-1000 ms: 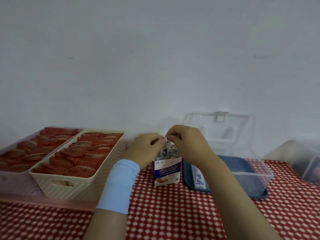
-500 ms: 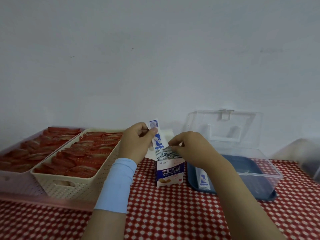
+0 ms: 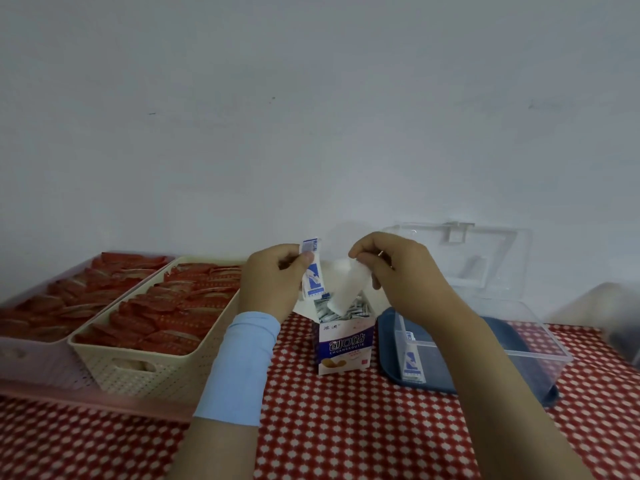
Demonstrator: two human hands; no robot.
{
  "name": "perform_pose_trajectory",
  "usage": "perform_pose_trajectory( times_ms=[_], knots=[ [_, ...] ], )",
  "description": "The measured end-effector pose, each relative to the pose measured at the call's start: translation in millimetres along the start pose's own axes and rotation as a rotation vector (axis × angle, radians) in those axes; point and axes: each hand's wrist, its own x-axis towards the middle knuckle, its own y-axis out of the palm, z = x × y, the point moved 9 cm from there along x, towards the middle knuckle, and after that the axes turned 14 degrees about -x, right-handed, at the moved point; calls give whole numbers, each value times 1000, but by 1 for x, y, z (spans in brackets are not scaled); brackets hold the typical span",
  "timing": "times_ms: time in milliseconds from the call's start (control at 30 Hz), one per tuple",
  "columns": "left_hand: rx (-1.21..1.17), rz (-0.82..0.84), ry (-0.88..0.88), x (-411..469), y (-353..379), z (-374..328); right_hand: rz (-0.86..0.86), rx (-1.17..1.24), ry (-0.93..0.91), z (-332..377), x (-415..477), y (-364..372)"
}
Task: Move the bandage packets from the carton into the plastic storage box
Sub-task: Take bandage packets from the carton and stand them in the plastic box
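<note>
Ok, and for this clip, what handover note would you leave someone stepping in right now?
Left hand pinches one bandage packet near the carton's open top.
Right hand pinches a blurred white piece over the carton, likely another packet.
Done: one stored packet stands inside the open storage box.
Left: put both held items in the box, then move the many packets packed in the carton.

Cream basket (image 3: 149, 368) and pink basket (image 3: 31, 362) of red packets (image 3: 166, 313) on checked tablecloth (image 3: 346, 427).
</note>
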Motion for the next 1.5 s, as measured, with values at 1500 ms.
perform_pose_trajectory(
  times_ms=[1500],
  knots=[
    [-650, 571, -457, -36, 47, -2, 89, 433, 72, 11, -3, 15]
  ],
)
